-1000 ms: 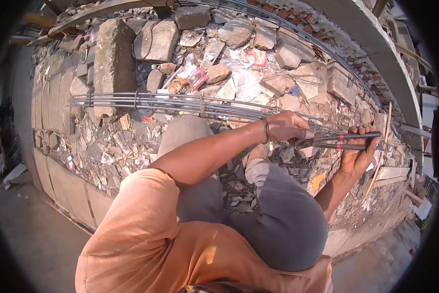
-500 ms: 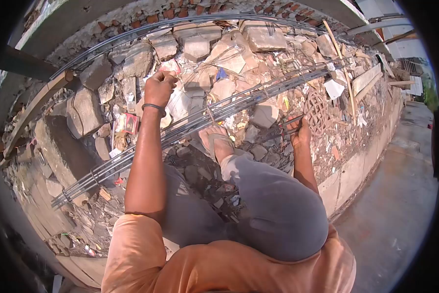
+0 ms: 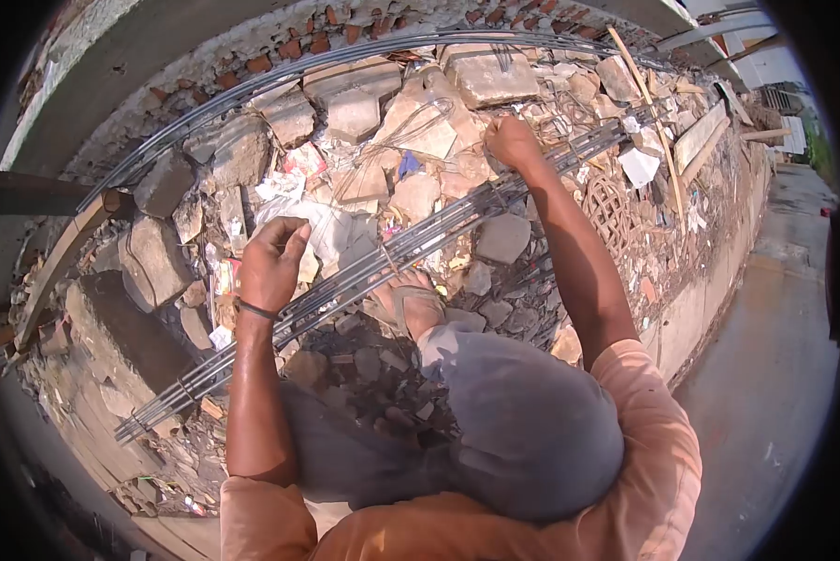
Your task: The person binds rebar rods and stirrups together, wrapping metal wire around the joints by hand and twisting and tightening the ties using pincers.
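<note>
A long bundle of thin steel bars (image 3: 345, 271) lies diagonally over rubble, tied at intervals with rings of wire. My left hand (image 3: 275, 262) is closed with thumb and fingertips together, on the left side of the bundle near a red packet (image 3: 225, 278). Anything it pinches is too small to make out. Beyond the bundle's upper middle, my right hand (image 3: 514, 142) is curled into a fist; its contents are hidden. Between the hands, my sandalled foot (image 3: 409, 301) rests against the near side of the bars. Thin loose wire (image 3: 420, 117) lies on the broken slabs.
Concrete chunks (image 3: 485, 75) and litter cover the ground. More long bars (image 3: 345, 58) curve along the broken wall at the back. A wooden strip (image 3: 658, 122) and a woven brown piece (image 3: 612, 220) lie to the right. A paved strip (image 3: 766, 309) runs beyond the low edge.
My right hand has moved up and left across the bundle from beside the woven piece; the dark tool it held no longer shows clearly. My left hand has come down closer to the bars.
</note>
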`<state>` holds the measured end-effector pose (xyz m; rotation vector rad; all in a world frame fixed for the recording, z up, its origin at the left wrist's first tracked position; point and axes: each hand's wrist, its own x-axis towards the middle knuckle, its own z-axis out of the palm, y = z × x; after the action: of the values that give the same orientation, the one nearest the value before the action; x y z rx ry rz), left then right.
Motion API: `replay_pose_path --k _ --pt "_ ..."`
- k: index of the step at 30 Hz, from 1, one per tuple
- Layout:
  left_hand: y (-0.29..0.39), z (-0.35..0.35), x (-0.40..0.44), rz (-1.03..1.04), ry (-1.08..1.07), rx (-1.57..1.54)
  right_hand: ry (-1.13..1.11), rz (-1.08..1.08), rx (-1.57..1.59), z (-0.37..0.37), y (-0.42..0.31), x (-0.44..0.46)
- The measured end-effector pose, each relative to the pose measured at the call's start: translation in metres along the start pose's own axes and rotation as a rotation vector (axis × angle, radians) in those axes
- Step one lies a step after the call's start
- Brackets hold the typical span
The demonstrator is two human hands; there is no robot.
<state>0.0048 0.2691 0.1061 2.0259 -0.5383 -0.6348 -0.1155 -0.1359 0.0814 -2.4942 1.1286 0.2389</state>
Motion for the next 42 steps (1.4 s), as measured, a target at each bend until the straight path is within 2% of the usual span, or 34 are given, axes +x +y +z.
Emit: replay_pose_path --k 2,6,9,12,13,14,15,17,19,20,21,22,24,25,26,28,29,31,33,34,38,40,42 --pt "-0.004 -0.002 -0.005 0.024 0.019 -0.006 -0.179 0.053 -0.232 0.028 -0.006 0.035" --pt "-0.003 -0.015 -0.024 0.062 0.073 0.042 -0.317 -0.044 -0.555 0.076 0.041 0.085" --pt "-0.001 -0.027 -0.034 0.039 0.077 0.081 -0.369 0.273 -0.15 0.051 0.016 0.066" --pt "-0.001 -0.031 -0.044 0.021 0.077 0.09 -0.252 0.035 -0.497 0.062 0.035 0.078" --pt "0.003 -0.03 -0.045 0.02 0.068 0.1 -0.289 -0.097 -0.566 0.075 0.056 0.098" --pt "0.006 -0.034 -0.046 0.008 0.083 0.125 -0.228 0.037 -0.459 0.073 0.055 0.09" --pt "0.003 -0.033 -0.048 0.063 0.096 0.152 -0.25 0.05 -0.479 0.085 0.07 0.106" --pt "0.005 -0.036 -0.056 0.081 0.109 0.132 -0.494 0.152 -0.538 0.121 0.127 0.163" --pt "-0.003 -0.035 -0.06 0.18 0.186 0.135 -0.393 0.046 -0.564 0.103 0.124 0.165" --pt "-0.007 -0.035 -0.064 0.129 0.192 0.154 -0.534 -0.614 -0.947 0.102 0.141 0.181" --pt "-0.013 -0.033 -0.066 0.136 0.218 0.135 -0.413 -0.522 -0.91 0.074 0.143 0.177" --pt "-0.021 -0.028 -0.064 0.147 0.256 0.087 -0.292 -0.368 -0.742 0.048 0.126 0.158" --pt "-0.024 -0.025 -0.061 0.161 0.288 0.042 -0.063 -0.122 -0.193 -0.02 0.071 0.088" --pt "-0.018 -0.027 -0.061 0.134 0.284 -0.022 -0.034 -0.077 0.102 -0.042 0.039 0.047" --pt "-0.006 -0.026 -0.059 0.107 0.275 -0.097 -0.088 -0.085 0.415 -0.055 0.004 0.006" --pt "0.002 -0.026 -0.056 0.021 0.225 -0.319 -0.412 -0.233 1.434 -0.043 -0.091 -0.085" --pt "0.006 -0.02 -0.047 -0.03 0.159 -0.481 -0.599 -0.426 1.573 -0.013 -0.122 -0.11" --pt "0.012 -0.018 -0.044 -0.066 0.238 -0.938 -0.887 -0.357 1.606 0.017 -0.181 -0.155" --pt "0.011 -0.029 -0.041 -0.132 0.303 -1.127 -1.121 -0.19 1.7 0.036 -0.219 -0.173" --pt "0.017 -0.035 -0.045 -0.193 0.364 -1.155 -1.239 -0.211 1.748 0.046 -0.228 -0.172" --pt "0.007 -0.043 -0.049 -0.179 0.292 -1.12 -1.314 -0.181 1.782 0.061 -0.236 -0.174" --pt "0.009 -0.041 -0.048 -0.213 0.331 -1.133 -1.315 -0.166 1.757 0.066 -0.235 -0.178" --pt "0.007 -0.047 -0.048 -0.264 0.312 -1.246 -1.267 -0.213 1.515 0.063 -0.233 -0.181"
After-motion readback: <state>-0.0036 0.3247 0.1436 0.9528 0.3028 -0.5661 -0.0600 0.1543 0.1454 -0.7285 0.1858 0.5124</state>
